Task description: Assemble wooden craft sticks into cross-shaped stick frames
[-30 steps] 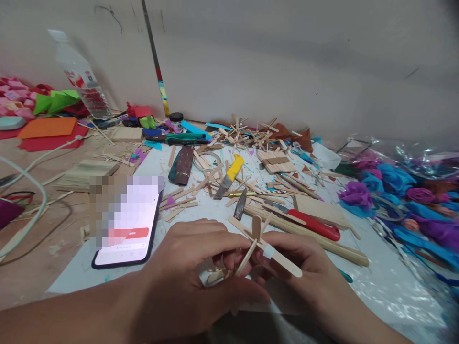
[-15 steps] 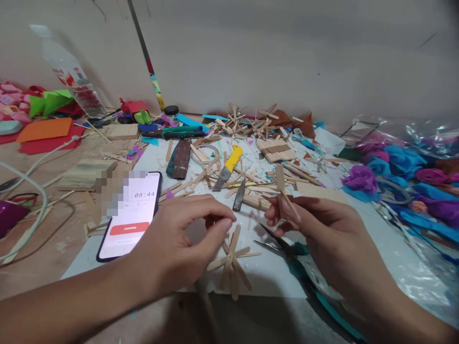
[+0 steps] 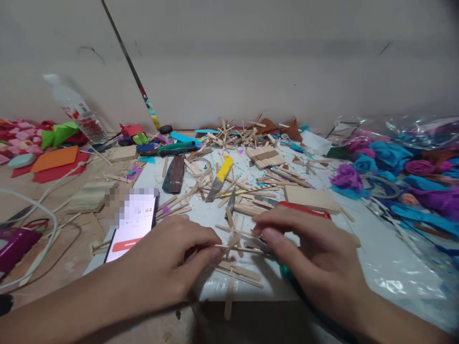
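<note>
My left hand (image 3: 175, 258) is closed, its thumb and index finger pinching one end of a small crossed piece of wooden craft sticks (image 3: 234, 244). That piece is held over the white board. Under it lie more flat sticks (image 3: 244, 271), partly overlapped in view, with one stick (image 3: 228, 301) pointing toward me. My right hand (image 3: 308, 248) hovers at the right, thumb and fingers apart, nothing visible between them. Beneath the right hand are pliers with green handles (image 3: 285, 271), mostly covered by it.
A phone (image 3: 134, 215) lies left of my left hand. Ahead are a yellow-handled cutter (image 3: 220, 177), a loose blade (image 3: 230, 204), a stick bundle (image 3: 264, 156) and a stick pile (image 3: 233, 134). Paper flowers (image 3: 346, 179) fill the right; a bottle (image 3: 77, 110) leans at left.
The crossed sticks have passed from my right hand to my left, now above the board. My right hand has let go and opened. The head view has tilted up slightly.
</note>
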